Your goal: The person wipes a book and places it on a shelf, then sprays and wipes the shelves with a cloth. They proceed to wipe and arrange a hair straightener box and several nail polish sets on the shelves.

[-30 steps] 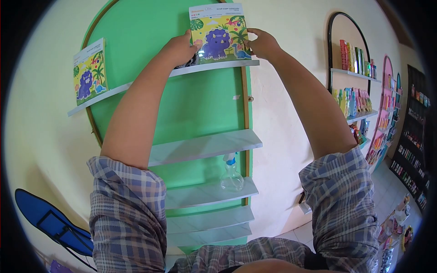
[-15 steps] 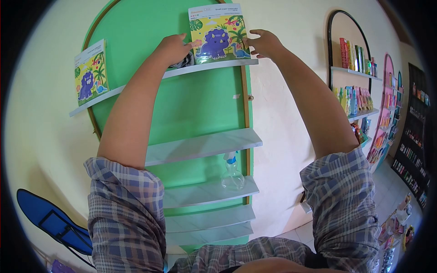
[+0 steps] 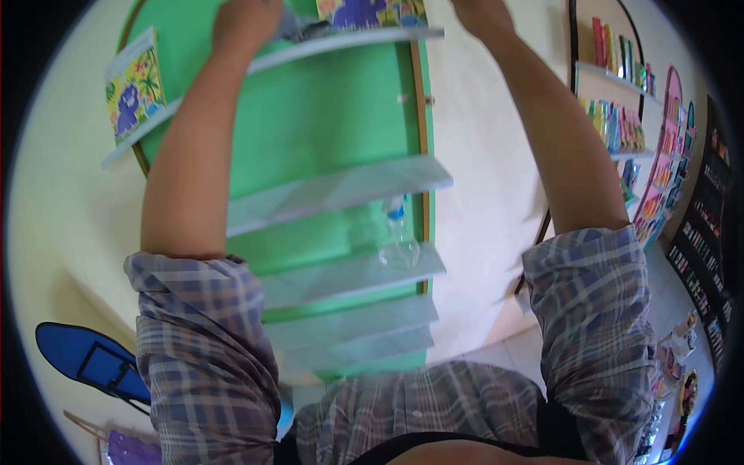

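My left hand (image 3: 246, 29) is at the top of the view, blurred, just left of a crumpled grey cloth (image 3: 306, 29) on the top shelf (image 3: 349, 36). Its fingers are smeared and partly cut off by the frame edge. To the right of the shelf end, my right hand (image 3: 484, 17) is raised beside the wall, its fingertips beyond the upper edge. Between the hands stands a colourful book with a purple dinosaur cover (image 3: 368, 14), only its lower part showing. A matching dinosaur book (image 3: 136, 85) leans upright at the shelf's left end.
Lower shelves (image 3: 333, 190) run down the green panel (image 3: 325, 108). A clear spray bottle (image 3: 398, 244) with a blue-and-white head stands on one. On the right are wall shelves of packaged goods (image 3: 616, 124) and a black rack (image 3: 701, 232). A blue folded board (image 3: 89, 360) stands lower left.
Both hands have moved away from the middle book, the left one leftward and the right one outward. The view has tipped downward, so the shelves sit higher in it.
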`<state>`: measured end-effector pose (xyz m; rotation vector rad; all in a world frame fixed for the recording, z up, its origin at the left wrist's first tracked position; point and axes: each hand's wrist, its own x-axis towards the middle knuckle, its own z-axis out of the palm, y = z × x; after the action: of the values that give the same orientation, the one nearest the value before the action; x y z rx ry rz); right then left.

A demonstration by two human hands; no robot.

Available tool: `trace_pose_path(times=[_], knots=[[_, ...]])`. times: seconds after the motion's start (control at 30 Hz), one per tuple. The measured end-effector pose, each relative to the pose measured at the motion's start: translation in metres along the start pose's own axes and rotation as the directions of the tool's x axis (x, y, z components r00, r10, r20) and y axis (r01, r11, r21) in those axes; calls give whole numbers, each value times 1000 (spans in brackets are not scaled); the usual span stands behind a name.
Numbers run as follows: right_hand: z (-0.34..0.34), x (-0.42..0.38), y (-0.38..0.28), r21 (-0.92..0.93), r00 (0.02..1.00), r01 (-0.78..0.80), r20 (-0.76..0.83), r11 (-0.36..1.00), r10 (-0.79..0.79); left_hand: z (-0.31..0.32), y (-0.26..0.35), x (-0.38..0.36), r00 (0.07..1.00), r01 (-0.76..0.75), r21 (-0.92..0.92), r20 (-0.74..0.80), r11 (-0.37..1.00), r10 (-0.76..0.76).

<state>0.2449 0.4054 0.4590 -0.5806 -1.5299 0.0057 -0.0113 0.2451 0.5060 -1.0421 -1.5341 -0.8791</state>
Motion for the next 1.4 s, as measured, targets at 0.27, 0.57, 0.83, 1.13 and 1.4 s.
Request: trace_pose_path(times=[0.27, 0.57, 0.83, 1.13, 1.4], knots=[[-39, -204, 31, 503, 994, 40, 69, 863, -87, -60, -30, -202, 777, -525, -495, -610, 693, 153], [-45, -454, 146, 204, 257, -958, 291, 202, 922, -12, -91, -459, 664, 626, -766, 426, 146, -614], [-32, -478, 141, 117, 362, -928, 497, 353, 789, -12, -90, -451, 580, 688, -725, 516, 39, -630], [-9, -504, 104, 119, 424, -879, 637, 461, 644, 65, -82, -432, 887, -143, -405, 353, 903, 299], [-43, -542, 87, 72, 174, -983, 634, 167, 753, 67, -67, -441, 655, -166, -224, 702, 960, 278]])
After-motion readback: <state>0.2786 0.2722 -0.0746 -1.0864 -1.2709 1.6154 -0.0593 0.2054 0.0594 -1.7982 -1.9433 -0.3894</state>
